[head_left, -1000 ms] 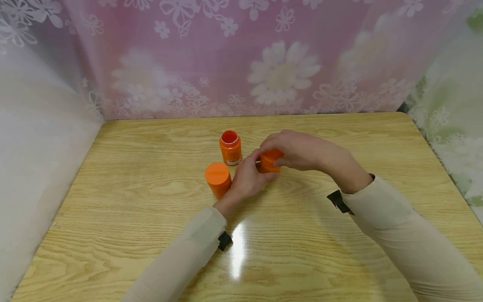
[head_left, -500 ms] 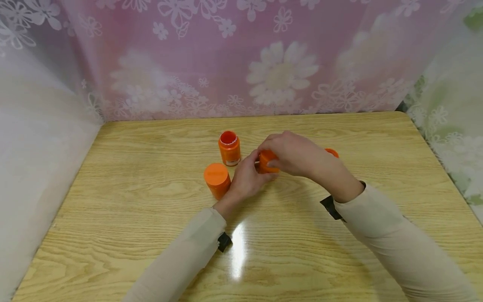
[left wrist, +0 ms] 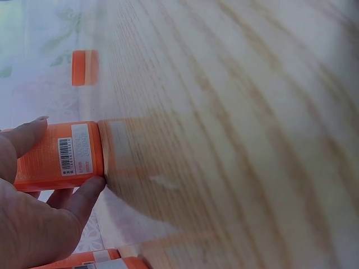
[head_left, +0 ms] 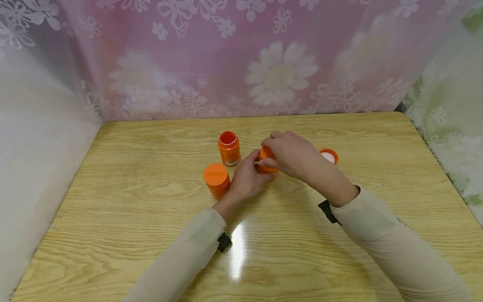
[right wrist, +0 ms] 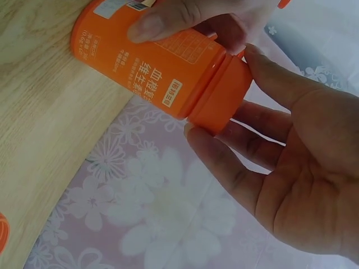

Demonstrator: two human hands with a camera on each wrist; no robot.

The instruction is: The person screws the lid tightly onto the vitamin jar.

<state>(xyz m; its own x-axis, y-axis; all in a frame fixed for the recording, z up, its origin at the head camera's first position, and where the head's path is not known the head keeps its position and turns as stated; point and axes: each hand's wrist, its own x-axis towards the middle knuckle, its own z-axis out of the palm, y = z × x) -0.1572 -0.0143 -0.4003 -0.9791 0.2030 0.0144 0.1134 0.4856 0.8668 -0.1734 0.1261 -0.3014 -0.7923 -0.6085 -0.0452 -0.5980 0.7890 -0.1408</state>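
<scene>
Turned slightly since a second ago, the right hand (head_left: 296, 156) pinches the lid (right wrist: 221, 98) on the held bottle (right wrist: 146, 61), which the left hand (head_left: 246, 178) grips on the counter (head_left: 120, 209). Leftward stand one already uncapped bottle (head_left: 229, 152) and one still capped bottle (head_left: 216, 180); a loose lid (head_left: 329, 156) lies rightward.

A curtained-off place (home or studio, unclear): flowered cloth (head_left: 203, 58) lines the far edge of a wooden table (head_left: 132, 218).

Left hand (head_left: 247, 180) is gripping bottle (head_left: 269, 170) just right of frame centre; right hand (head_left: 298, 156) is holding its top (head_left: 266, 153). Open bottle (head_left: 229, 154) is standing just left of centre, capped bottle (head_left: 217, 181) lower left of it. Loose cap (head_left: 328, 156) is lying right of centre.
</scene>
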